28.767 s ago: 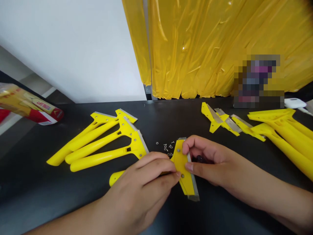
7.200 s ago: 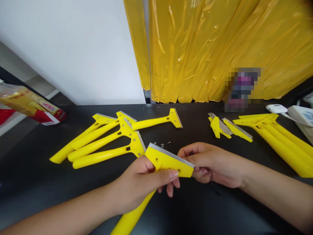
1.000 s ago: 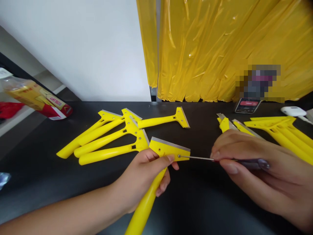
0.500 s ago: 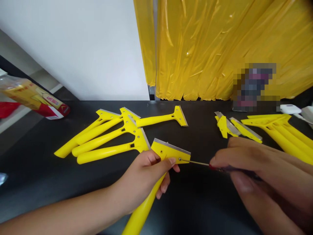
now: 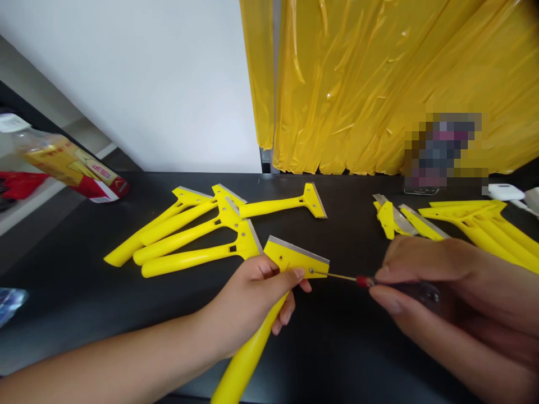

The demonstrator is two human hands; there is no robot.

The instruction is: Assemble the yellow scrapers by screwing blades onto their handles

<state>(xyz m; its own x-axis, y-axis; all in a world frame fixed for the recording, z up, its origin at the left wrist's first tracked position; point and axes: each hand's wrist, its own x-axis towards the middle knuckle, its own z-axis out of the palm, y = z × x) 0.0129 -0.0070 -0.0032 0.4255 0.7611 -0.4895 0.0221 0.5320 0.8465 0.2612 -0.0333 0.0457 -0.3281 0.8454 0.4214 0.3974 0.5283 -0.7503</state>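
My left hand [image 5: 265, 286] is closed around the neck of a yellow scraper [image 5: 252, 353], thumb lying over its head. A metal blade [image 5: 300, 250] runs along the head's far edge. Pinched in my right hand [image 5: 458, 297] is a screwdriver [image 5: 364, 281] with a red collar and a dark handle. Its thin shaft reaches left, and the tip meets a screw [image 5: 311, 271] near the right end of the scraper's head. A second hole in the head sits left of my thumb. Beyond my left hand lie several other yellow scrapers [image 5: 185, 262] with blades on.
Loose yellow plates and blades [image 5: 385, 219] lie at the right, beside yellow scraper handles [image 5: 484, 224]. A bottle [image 5: 80, 165] leans at the far left. A blurred-out upright object [image 5: 442, 151] and a white case [image 5: 504, 192] stand at the back right of the black table [image 5: 345, 348].
My right fingers have shifted and opened slightly on the screwdriver, so its red collar and handle show more. The tip stays at the screw. The whole view has moved slightly.
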